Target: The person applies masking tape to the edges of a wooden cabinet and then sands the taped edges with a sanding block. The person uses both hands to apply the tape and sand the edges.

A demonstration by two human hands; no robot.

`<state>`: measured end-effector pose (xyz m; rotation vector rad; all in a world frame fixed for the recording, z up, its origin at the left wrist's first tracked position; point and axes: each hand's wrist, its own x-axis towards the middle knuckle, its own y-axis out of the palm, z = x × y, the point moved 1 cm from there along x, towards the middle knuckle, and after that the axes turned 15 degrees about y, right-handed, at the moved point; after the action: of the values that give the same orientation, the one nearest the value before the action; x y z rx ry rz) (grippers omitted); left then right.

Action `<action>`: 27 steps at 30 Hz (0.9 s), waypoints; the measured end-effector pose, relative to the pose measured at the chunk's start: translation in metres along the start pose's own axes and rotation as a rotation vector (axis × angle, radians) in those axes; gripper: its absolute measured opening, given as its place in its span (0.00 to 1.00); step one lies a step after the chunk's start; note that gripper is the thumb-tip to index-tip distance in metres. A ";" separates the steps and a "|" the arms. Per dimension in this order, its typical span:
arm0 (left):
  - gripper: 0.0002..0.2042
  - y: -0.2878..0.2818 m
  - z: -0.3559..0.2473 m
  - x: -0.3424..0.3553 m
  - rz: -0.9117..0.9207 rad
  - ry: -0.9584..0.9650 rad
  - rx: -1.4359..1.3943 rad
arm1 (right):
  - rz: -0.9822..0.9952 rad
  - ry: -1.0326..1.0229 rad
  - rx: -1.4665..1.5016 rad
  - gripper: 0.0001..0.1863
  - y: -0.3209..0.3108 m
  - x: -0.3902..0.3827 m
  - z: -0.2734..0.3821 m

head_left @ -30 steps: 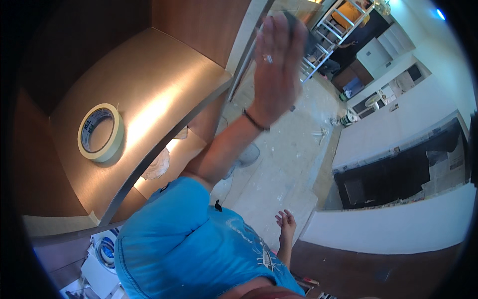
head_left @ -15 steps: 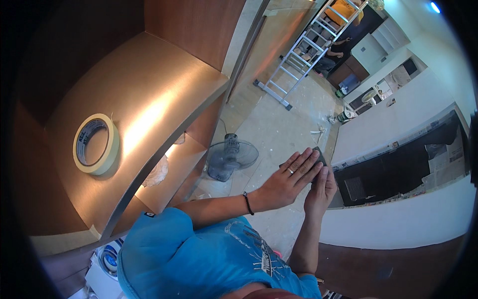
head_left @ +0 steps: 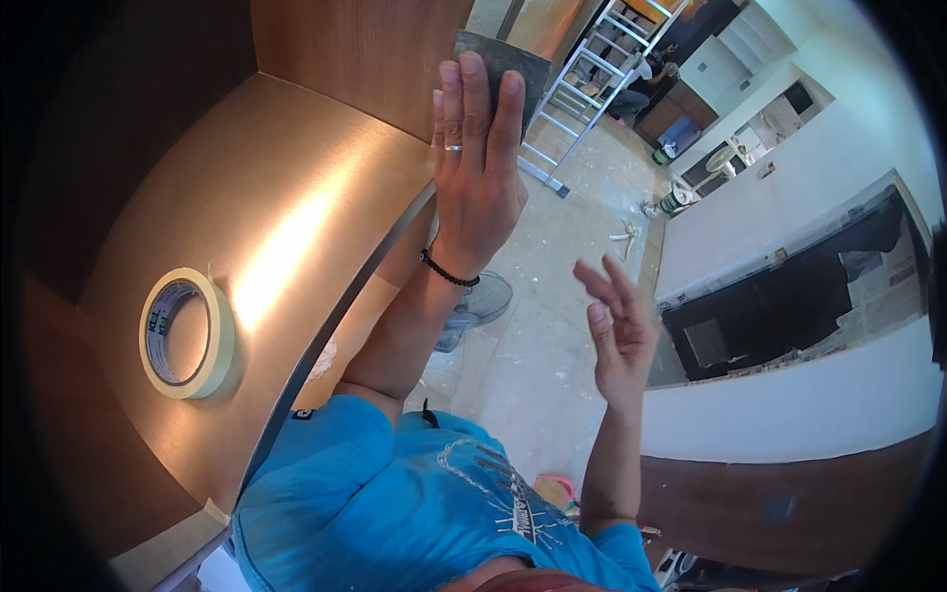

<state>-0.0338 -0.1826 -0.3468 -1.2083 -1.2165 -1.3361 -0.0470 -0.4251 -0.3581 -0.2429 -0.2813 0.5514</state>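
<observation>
Lying straight-fingered across a dark sheet (head_left: 501,52) at upper middle, the left hand (head_left: 479,187) hid any grip on this seemingly light, bendy piece, best held by its edges, while the loosely open right hand (head_left: 623,340) was empty.

At left, lying flat, a roll of pale yellow tape (head_left: 224,340). Near the middle, partly hidden, a fan (head_left: 483,299) with a round wire guard, low over the pale, speckled floor (head_left: 582,219). Farther off, a metal ladder (head_left: 596,130); just beyond, a co-worker (head_left: 639,87), too small for detail. At right, a white wall (head_left: 789,419) with a dark rectangular area (head_left: 779,301) edged in paper strips; farther back, a white and green bucket (head_left: 676,201).
</observation>
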 end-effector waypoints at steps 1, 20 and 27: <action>0.35 0.006 0.003 -0.008 0.060 -0.008 0.004 | -0.004 0.045 0.028 0.27 -0.005 -0.005 -0.017; 0.37 0.022 0.001 0.019 0.124 -0.051 0.253 | -0.102 0.444 0.180 0.22 -0.101 -0.088 -0.172; 0.36 0.027 0.001 0.025 0.117 -0.023 0.247 | -0.055 0.420 0.174 0.22 -0.096 -0.079 -0.178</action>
<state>-0.0091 -0.1838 -0.3196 -1.1026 -1.2662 -1.0541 -0.0071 -0.5742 -0.5113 -0.1760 0.1666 0.4546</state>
